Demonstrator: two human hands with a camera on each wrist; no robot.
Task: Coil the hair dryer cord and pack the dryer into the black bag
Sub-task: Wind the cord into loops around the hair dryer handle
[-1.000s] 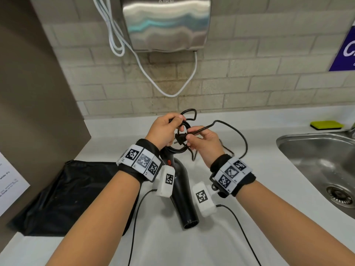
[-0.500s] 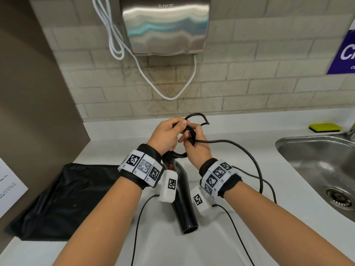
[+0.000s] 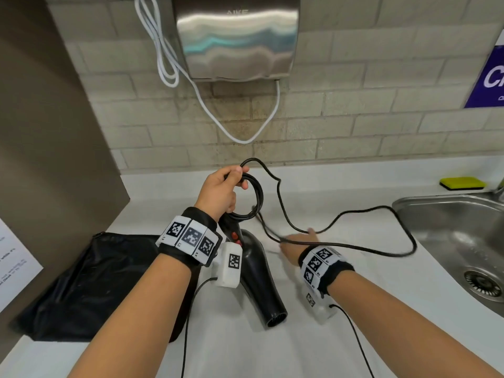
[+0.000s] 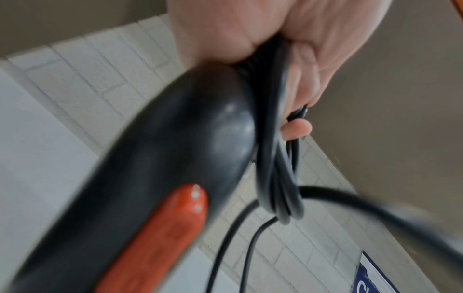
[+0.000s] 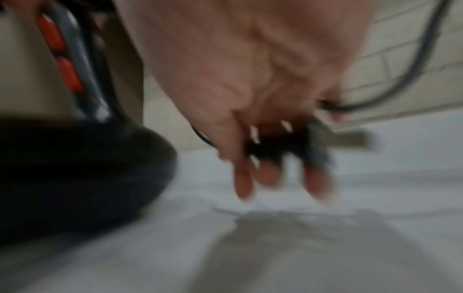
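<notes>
A black hair dryer point(image 3: 259, 282) with red switches lies on the white counter, nozzle toward me. My left hand point(image 3: 241, 177) is raised over its handle and grips a small coil of the black cord point(image 3: 257, 197); the left wrist view shows the coil point(image 4: 275, 178) in the curled fingers beside the dryer handle point(image 4: 175, 158). The loose cord point(image 3: 354, 214) loops right toward the sink. My right hand point(image 3: 298, 241) is low over the counter and blurred, fingers stretched point(image 5: 243, 178) with the cord running across them. The black bag point(image 3: 95, 282) lies flat at the left.
A steel sink point(image 3: 450, 236) is set into the counter at the right, with a yellow sponge point(image 3: 462, 183) behind it. A metal hand dryer point(image 3: 237, 36) and its white cable point(image 3: 245, 137) hang on the brick wall. A brown panel point(image 3: 41, 132) bounds the left side.
My right hand has left the coil and dropped down and right to the loose cord on the counter. The left hand still grips the coil, which has gained a loop.
</notes>
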